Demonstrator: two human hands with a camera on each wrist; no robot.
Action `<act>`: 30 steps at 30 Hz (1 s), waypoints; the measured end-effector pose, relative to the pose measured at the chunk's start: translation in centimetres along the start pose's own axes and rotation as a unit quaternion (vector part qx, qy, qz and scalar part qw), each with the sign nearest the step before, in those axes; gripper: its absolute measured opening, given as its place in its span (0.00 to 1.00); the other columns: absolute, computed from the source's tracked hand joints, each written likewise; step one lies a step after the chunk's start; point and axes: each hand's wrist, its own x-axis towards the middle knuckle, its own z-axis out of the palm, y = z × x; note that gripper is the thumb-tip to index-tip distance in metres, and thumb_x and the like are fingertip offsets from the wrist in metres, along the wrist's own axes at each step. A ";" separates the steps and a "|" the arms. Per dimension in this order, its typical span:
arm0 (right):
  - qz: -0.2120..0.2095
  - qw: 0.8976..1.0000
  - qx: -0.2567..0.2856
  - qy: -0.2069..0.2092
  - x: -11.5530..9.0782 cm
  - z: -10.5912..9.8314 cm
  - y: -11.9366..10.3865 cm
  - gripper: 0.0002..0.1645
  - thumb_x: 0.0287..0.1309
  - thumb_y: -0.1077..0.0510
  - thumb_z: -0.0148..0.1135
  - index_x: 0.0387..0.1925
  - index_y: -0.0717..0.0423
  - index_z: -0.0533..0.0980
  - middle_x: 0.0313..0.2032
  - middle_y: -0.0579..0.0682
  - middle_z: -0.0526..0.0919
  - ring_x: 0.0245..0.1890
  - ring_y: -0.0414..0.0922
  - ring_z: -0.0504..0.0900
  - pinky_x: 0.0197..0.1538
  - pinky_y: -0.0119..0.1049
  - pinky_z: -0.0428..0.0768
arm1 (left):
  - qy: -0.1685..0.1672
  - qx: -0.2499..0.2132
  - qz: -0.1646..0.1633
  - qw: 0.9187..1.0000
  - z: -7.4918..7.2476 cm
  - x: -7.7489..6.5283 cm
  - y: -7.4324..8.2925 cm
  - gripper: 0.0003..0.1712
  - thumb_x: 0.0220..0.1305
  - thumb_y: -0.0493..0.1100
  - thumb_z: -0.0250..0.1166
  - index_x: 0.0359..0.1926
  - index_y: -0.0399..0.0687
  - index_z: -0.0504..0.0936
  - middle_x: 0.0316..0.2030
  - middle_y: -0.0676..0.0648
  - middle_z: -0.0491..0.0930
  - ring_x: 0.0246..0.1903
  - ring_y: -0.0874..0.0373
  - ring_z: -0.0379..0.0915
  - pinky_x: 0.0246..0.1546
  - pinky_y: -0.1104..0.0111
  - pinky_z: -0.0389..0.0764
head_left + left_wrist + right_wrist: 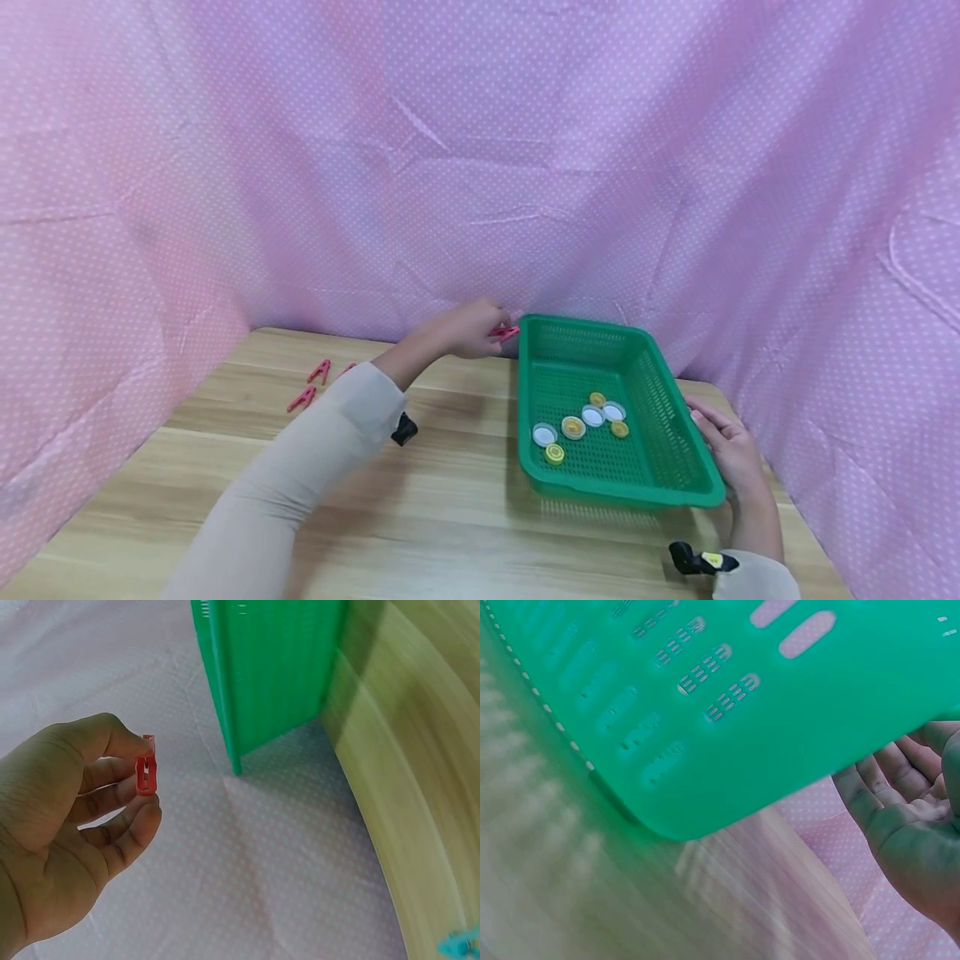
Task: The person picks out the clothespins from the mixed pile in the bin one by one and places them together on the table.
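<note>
My left hand (477, 328) pinches a pinkish-red clothespin (504, 333) between thumb and fingers, just beside the far left corner of a green plastic basket (527, 400). Seen from the left wrist, the clothespin (147, 766) is end-on and apart from the basket wall (262, 675). My right hand (729, 446) grips the basket's right rim; in the right wrist view its fingers (900, 776) curl at the rim, the thumb partly cut off. Inside the basket lie several white caps (592, 416) and yellow caps (554, 454), some yellow ones set in clear rings.
More pink clothespins (302, 399) lie on the left of the wooden table (450, 500), one partly behind the left sleeve. A teal object (459, 945) shows at the edge of the left wrist view. Pink dotted cloth (480, 167) hangs around the table.
</note>
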 end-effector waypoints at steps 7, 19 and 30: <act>-0.009 1.000 0.003 0.002 0.1 0.1 0.1 0.16 0.72 0.53 0.62 0.57 0.40 0.84 0.45 0.29 0.86 0.36 0.32 0.85 0.36 0.27 0.83 | -0.023 -0.006 -0.031 0.999 0.3 -3.4 -1.2 0.20 0.64 0.39 0.65 0.56 0.38 0.82 0.43 0.46 0.79 0.40 0.56 0.74 0.42 0.64 0.78; -0.007 1.000 -0.006 0.003 0.1 0.1 0.1 0.17 0.72 0.53 0.62 0.59 0.40 0.84 0.44 0.29 0.87 0.36 0.32 0.85 0.36 0.27 0.83 | -0.030 0.021 -0.053 0.998 1.2 -9.1 -3.2 0.20 0.62 0.39 0.69 0.55 0.39 0.83 0.44 0.45 0.81 0.41 0.54 0.76 0.43 0.61 0.80; -0.011 1.000 0.006 -0.005 -0.1 0.0 0.3 0.16 0.73 0.54 0.61 0.58 0.41 0.84 0.43 0.31 0.88 0.36 0.33 0.86 0.35 0.28 0.83 | -0.026 0.013 -0.070 0.997 3.5 -12.9 -4.2 0.19 0.62 0.37 0.70 0.54 0.37 0.83 0.47 0.42 0.82 0.43 0.53 0.79 0.46 0.58 0.81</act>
